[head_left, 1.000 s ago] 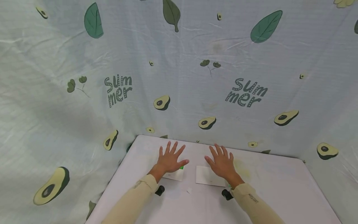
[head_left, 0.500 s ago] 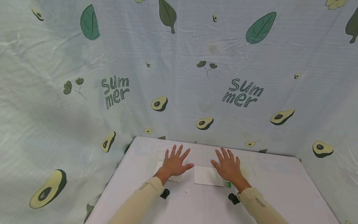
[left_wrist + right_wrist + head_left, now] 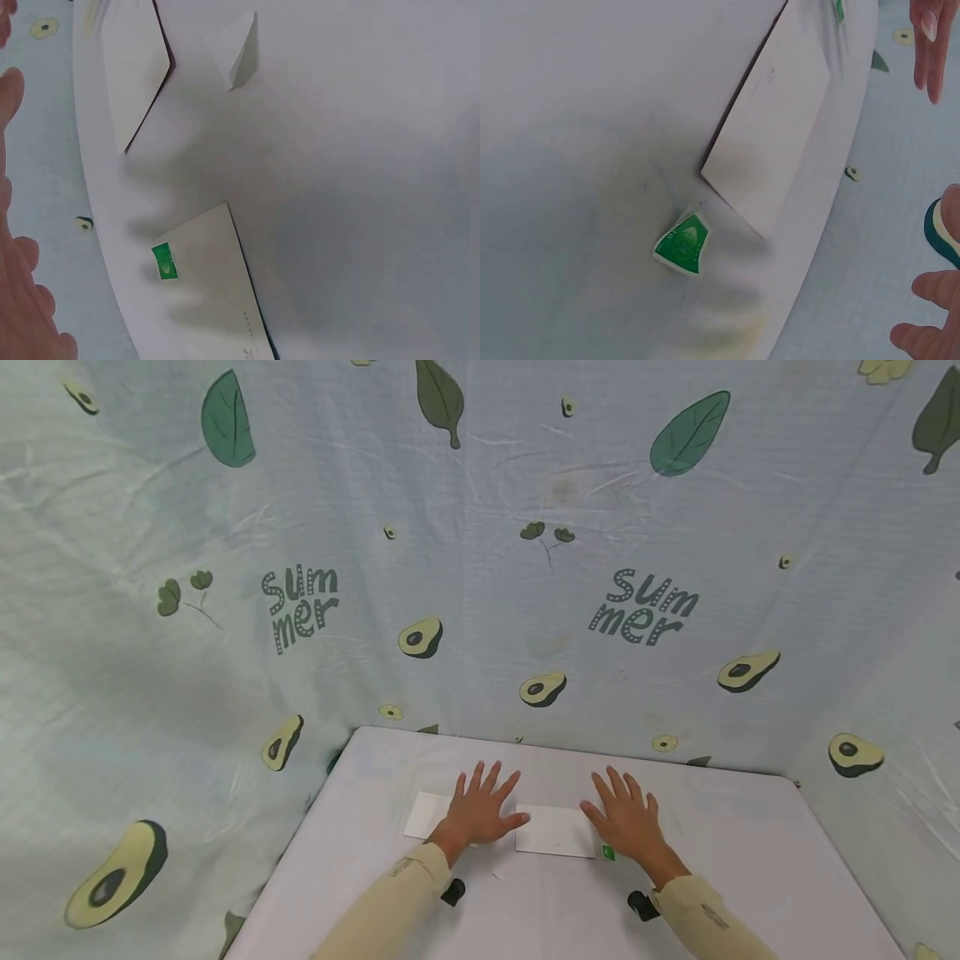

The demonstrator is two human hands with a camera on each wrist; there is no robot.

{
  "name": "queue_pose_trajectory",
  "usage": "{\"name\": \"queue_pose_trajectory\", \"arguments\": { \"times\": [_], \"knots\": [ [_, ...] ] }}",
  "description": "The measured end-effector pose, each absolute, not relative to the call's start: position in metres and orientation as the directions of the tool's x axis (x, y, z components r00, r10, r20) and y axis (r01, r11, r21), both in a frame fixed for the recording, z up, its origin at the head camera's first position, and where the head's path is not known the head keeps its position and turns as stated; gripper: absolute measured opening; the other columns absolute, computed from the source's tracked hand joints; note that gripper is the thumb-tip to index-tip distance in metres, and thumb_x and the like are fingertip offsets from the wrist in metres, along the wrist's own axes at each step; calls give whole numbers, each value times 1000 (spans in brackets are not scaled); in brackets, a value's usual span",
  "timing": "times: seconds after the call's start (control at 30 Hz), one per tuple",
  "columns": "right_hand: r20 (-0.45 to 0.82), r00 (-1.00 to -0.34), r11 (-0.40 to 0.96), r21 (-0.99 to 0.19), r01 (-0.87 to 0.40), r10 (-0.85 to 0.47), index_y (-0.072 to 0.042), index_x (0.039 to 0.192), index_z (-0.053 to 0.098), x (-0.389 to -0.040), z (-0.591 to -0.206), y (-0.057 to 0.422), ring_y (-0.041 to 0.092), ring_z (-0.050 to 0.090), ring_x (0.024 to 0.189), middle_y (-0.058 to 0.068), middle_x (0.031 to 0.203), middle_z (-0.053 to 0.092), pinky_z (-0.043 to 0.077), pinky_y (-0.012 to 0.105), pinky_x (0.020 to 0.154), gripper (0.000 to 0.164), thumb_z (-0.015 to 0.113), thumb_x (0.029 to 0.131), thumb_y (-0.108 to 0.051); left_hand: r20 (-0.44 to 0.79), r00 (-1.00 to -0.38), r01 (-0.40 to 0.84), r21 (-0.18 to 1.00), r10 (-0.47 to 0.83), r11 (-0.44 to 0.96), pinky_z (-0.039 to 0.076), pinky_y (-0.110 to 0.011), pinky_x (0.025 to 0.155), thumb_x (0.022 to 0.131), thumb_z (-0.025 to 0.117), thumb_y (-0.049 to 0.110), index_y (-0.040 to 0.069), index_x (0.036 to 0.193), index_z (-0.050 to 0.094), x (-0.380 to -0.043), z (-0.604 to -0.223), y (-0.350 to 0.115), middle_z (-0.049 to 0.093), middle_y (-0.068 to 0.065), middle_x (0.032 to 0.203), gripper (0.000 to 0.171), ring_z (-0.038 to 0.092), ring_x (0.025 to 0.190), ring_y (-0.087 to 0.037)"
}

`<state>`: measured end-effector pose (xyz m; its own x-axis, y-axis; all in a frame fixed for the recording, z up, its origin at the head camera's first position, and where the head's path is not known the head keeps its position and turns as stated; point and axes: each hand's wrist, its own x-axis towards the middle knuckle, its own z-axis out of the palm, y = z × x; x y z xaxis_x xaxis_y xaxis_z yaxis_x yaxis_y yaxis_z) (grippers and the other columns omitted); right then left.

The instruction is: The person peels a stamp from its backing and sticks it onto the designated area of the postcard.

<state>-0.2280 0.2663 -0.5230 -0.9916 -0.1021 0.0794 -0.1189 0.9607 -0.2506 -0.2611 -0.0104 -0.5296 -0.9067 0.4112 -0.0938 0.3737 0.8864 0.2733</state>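
Note:
My left hand (image 3: 480,810) is held over the left white envelope (image 3: 427,814), fingers straight and spread, covering part of it in the head view. A green stamp (image 3: 165,261) lies on that envelope's corner in the left wrist view. My right hand (image 3: 628,818) is likewise spread, beside the right end of a second white envelope (image 3: 555,832). Near that envelope's corner, a loose green stamp (image 3: 682,244) lies on the table, slightly raised at one edge. Neither hand holds anything. Both seem raised above the table, with shadows beneath.
A small folded scrap of white paper (image 3: 238,52) lies on the white table (image 3: 525,910), on the near side of the envelopes. A printed avocado curtain (image 3: 480,568) hangs behind the table. Black devices (image 3: 642,906) sit under both wrists.
Both hands have shifted right and somewhat closer to me, still spread. More of the left envelope and the loose stamp now shows. The head view has turned slightly, while the envelopes appear to stay put.

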Motion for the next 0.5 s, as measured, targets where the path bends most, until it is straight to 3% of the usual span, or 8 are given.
{"name": "queue_pose_trajectory", "arguments": {
  "times": [0.23,0.5],
  "knots": [
    [44,-994,959,-264,-107,-99,-6,160,38,-218,-528,277,54,24,154,26,169,28,21,84,115,68,51,108,-47,-96,-895,400,264,436,878,17,-60,131,100,45,72,29,166,27,-256,-537,-4,19,-8,176,81,14,164,-38],
    [56,-992,956,-265,-125,-115,-6,157,44,-206,-540,286,53,33,150,24,166,36,30,83,110,67,59,105,-44,-108,-881,423,254,461,869,26,-55,130,99,50,70,25,166,30,-249,-549,5,25,-9,175,83,22,162,-36]
  ]
}}
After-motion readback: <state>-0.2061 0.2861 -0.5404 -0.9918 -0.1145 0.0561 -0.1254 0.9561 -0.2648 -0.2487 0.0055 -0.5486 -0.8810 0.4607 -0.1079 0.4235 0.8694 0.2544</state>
